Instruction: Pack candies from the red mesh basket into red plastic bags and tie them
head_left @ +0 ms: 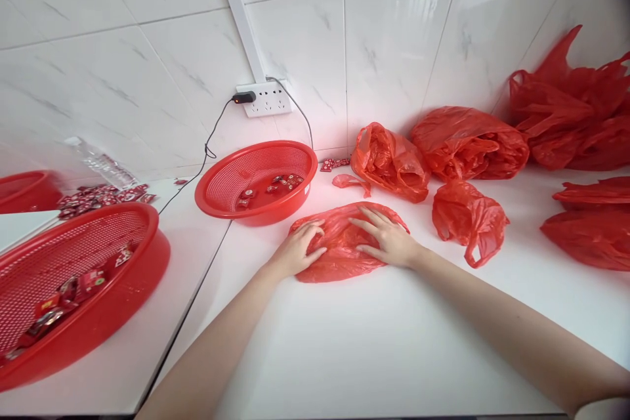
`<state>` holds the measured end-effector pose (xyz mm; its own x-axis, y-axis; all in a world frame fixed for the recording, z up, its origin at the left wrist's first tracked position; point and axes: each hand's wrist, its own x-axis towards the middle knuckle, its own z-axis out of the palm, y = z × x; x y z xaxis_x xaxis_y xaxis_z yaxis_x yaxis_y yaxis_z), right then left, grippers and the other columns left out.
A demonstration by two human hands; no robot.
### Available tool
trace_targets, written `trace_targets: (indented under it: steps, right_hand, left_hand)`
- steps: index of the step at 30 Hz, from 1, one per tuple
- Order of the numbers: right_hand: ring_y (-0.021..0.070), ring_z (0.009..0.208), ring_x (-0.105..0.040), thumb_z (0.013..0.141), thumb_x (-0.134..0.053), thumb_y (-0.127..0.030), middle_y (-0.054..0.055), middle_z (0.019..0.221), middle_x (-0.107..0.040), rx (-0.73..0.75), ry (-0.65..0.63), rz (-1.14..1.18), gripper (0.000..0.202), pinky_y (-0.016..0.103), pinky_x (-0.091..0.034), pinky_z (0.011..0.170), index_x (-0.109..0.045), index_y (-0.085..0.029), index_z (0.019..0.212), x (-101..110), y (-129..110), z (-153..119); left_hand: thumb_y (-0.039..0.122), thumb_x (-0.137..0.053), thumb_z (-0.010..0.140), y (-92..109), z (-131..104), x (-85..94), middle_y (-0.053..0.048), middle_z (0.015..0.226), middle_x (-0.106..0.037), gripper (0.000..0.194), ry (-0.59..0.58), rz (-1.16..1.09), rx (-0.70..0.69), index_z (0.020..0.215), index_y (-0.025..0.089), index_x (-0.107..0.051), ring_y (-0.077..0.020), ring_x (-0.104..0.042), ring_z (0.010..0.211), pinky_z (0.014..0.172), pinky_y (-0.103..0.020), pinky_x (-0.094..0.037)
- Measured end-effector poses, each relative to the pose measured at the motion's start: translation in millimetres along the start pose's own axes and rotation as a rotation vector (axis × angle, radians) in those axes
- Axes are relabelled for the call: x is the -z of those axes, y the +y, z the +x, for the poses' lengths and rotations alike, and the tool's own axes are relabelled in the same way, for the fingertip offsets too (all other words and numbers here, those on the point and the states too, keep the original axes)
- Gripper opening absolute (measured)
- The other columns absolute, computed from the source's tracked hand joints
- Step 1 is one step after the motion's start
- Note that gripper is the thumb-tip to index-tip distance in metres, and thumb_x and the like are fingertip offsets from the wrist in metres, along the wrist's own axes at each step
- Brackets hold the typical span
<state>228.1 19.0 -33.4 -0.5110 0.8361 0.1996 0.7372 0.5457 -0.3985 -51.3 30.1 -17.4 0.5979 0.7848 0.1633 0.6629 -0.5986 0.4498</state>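
Observation:
A red plastic bag (339,266) lies flattened and puffy on the white table in front of me. My left hand (298,248) rests on its left end, fingers curved and apart. On the right end lies my right hand (386,236), its fingers spread across the film. Both hands press on the bag from above. What is inside the bag cannot be made out. Just behind it stands a red plastic colander (256,210) with a few small wrapped packets (285,182) at the bottom.
At the left, a larger red colander (123,295) holds wrapped packets. Behind it are a packet pile (93,200) and a clear bottle (111,167). Crumpled red bags (470,144) line the wall at the right. A cable (197,170) hangs from the power strip (266,100).

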Motion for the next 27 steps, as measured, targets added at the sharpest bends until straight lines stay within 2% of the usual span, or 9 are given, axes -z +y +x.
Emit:
trace_targets:
  steps: [3,6,8,11,13,15,20,23,27]
  right_hand:
    - [0.0352,0.142,-0.023,0.072,-0.056,-0.074,0.015,0.158,-0.017,-0.237,-0.188,0.039,0.106,0.053,-0.034,0.108,-0.01,-0.024,0.153,-0.7,1.1,2.2]
    - [0.0345,0.14,-0.03,0.069,-0.056,-0.077,0.015,0.157,-0.018,-0.277,-0.208,0.043,0.113,0.049,-0.035,0.109,-0.009,-0.018,0.154,-2.3,1.4,2.7]
    - [0.0347,0.135,-0.039,0.072,-0.054,-0.076,0.016,0.155,-0.026,-0.246,-0.135,0.023,0.107,0.048,-0.04,0.105,-0.016,-0.016,0.153,-3.9,0.9,1.6]
    - [0.0338,0.125,-0.05,0.084,-0.046,-0.067,0.016,0.142,-0.047,-0.135,0.052,-0.033,0.081,0.049,-0.046,0.097,-0.035,-0.015,0.145,-5.0,0.1,-0.3]
    - [0.031,0.12,-0.055,0.093,-0.042,-0.054,0.015,0.13,-0.059,-0.029,0.215,-0.074,0.056,0.048,-0.047,0.096,-0.05,-0.015,0.133,-4.4,-0.6,-0.9]
    - [0.0273,0.118,-0.056,0.096,-0.042,-0.039,0.013,0.122,-0.064,0.139,0.347,-0.098,0.036,0.045,-0.047,0.097,-0.059,-0.017,0.119,-3.3,-1.8,-1.3]
    - [0.0232,0.117,-0.057,0.094,-0.046,-0.021,0.01,0.12,-0.066,0.545,0.442,-0.152,0.024,0.04,-0.05,0.097,-0.062,-0.018,0.112,-2.8,-9.7,-4.2]
    - [0.0234,0.116,-0.057,0.093,-0.048,-0.018,0.01,0.12,-0.066,0.58,0.468,-0.179,0.024,0.039,-0.051,0.095,-0.061,-0.016,0.113,-3.6,-14.4,-5.4]
    - [0.023,0.117,-0.056,0.092,-0.048,-0.017,0.01,0.12,-0.066,0.561,0.46,-0.166,0.026,0.039,-0.05,0.096,-0.059,-0.017,0.115,-3.9,-13.3,-4.3]
  left_hand:
    - [0.034,-0.057,0.085,-4.9,-1.3,-5.9,-0.011,0.148,-0.04,0.052,0.042,-0.008,-0.067,0.133,0.022,-0.043,-0.0254,-0.038,0.135,0.111,-0.043,-0.033]
    - [0.038,-0.065,0.079,-9.9,1.2,-11.3,-0.012,0.14,-0.048,0.06,0.145,-0.102,-0.004,0.133,0.022,-0.045,-0.0276,-0.043,0.131,0.11,-0.044,-0.032]
    - [0.046,-0.069,0.073,-10.6,6.2,-9.4,-0.014,0.128,-0.058,0.061,0.3,-0.295,0.163,0.125,0.019,-0.051,-0.0284,-0.052,0.121,0.106,-0.043,-0.036]
    - [0.068,-0.057,0.073,-6.9,16.6,8.2,-0.018,0.108,-0.067,0.068,0.521,-0.826,0.542,0.113,0.013,-0.057,-0.0271,-0.063,0.1,0.089,-0.038,-0.049]
    - [0.082,-0.035,0.073,-2.8,22.0,26.7,-0.023,0.104,-0.068,0.084,0.535,-1.191,0.772,0.107,0.009,-0.06,-0.0264,-0.066,0.089,0.071,-0.033,-0.053]
    - [0.084,-0.03,0.072,1.2,24.2,43.7,-0.026,0.101,-0.067,0.089,0.485,-1.411,0.925,0.103,0.007,-0.061,-0.0252,-0.067,0.077,0.057,-0.031,-0.052]
    - [0.042,-0.046,0.084,5.1,16.0,55.7,-0.025,0.094,-0.069,0.043,0.462,-1.571,0.954,0.1,0.005,-0.059,-0.0221,-0.068,0.07,0.053,-0.027,-0.054]
    - [0.019,-0.048,0.079,0.4,7.2,51.4,-0.02,0.09,-0.069,0.021,0.527,-1.584,0.864,0.092,0.008,-0.059,-0.0225,-0.07,0.079,0.065,-0.028,-0.057]
    - [0.006,-0.048,0.071,-6.7,4.0,39.0,-0.009,0.083,-0.069,0.012,0.766,-1.564,0.71,0.077,0.014,-0.056,-0.0173,-0.068,0.076,0.074,-0.03,-0.058]
